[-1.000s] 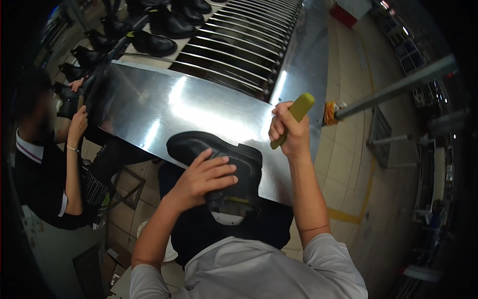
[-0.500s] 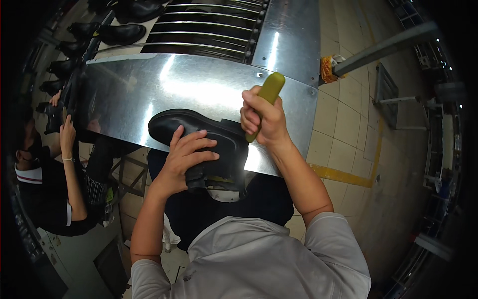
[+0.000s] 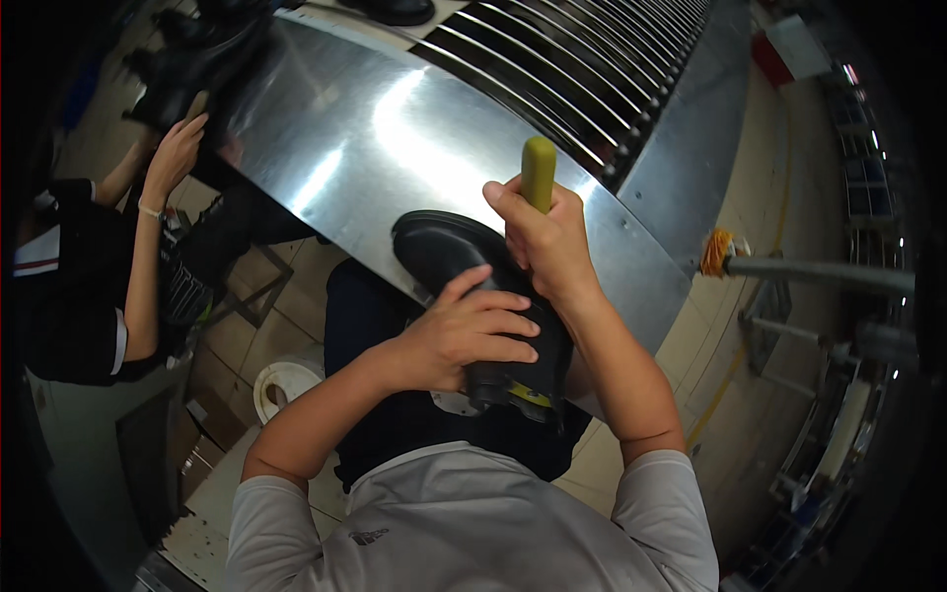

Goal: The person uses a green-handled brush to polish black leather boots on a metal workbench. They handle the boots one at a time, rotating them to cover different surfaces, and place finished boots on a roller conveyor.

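Two Hands on a Black Boot at a Metal Tabletop

A worker in a grey T-shirt (image 3: 464, 523) bends over a black boot (image 3: 456, 247) lying on its side across the near edge of a shiny metal tabletop (image 3: 345, 109), toe angled toward the far left, its top over the worker's lap. The left hand (image 3: 473, 331) lies on the boot's side, fingers slightly spread; whether the thumb grips it is hidden. The right hand (image 3: 546, 237), close against the boot's sole edge, is curled tightly around a green handle (image 3: 539, 170) that pokes up above the fist; its lower end cannot be seen. Beyond the tabletop's far edge run metal bars (image 3: 562, 84). Off the tabletop's left end, a co-worker (image 3: 74, 306) in a dark shirt holds a slim tool (image 3: 197, 105).
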Tool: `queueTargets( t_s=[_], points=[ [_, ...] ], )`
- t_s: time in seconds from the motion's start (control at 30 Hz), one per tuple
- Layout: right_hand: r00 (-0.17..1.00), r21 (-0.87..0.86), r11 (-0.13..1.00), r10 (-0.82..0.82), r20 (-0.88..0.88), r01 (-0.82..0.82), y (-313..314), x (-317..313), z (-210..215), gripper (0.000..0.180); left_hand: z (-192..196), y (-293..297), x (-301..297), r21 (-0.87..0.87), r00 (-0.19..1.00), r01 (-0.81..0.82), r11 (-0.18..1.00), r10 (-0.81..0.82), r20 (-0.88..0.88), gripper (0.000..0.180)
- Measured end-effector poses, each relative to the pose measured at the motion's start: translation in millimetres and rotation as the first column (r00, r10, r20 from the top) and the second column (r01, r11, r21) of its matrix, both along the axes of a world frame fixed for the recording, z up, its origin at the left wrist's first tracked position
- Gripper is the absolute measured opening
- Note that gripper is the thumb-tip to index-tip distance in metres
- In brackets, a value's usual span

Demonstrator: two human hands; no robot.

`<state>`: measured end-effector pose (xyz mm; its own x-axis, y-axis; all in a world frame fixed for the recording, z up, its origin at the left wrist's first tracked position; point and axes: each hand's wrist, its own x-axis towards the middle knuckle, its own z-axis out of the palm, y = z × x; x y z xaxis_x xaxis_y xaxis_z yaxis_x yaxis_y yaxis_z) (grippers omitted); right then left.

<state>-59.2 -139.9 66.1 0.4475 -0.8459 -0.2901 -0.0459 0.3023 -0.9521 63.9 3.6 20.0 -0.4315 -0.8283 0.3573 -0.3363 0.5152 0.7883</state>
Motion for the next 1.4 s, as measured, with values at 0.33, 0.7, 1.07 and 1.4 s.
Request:
queueTargets(
  t_s=[0.33,0.7,1.07,1.4],
  points=[
    [0.988,0.002,0.989,0.148,0.042,-0.148,-26.0,103.5,-4.9,0.031,-11.9,-5.2,2.0,-0.062,0.990,0.016,0.998,-0.024,-0.136,0.064],
    [0.966,0.002,0.982,0.186,0.180,-0.190,-33.3,140.6,-1.4,0.032,-12.9,-12.3,-0.8,-0.077,0.993,0.009,0.997,-0.018,-0.113,0.053],
    [0.990,0.023,0.998,0.049,0.135,-0.053,-18.1,35.9,3.8,0.028,-1.5,-5.8,4.4,0.014,0.996,0.018,1.000,-0.016,-0.092,0.061],
    [0.977,-0.001,0.982,0.189,0.096,-0.190,-24.7,83.0,-1.4,0.030,-6.5,-8.6,6.1,-0.010,0.995,0.043,0.999,-0.044,-0.087,0.057]
  ],
)
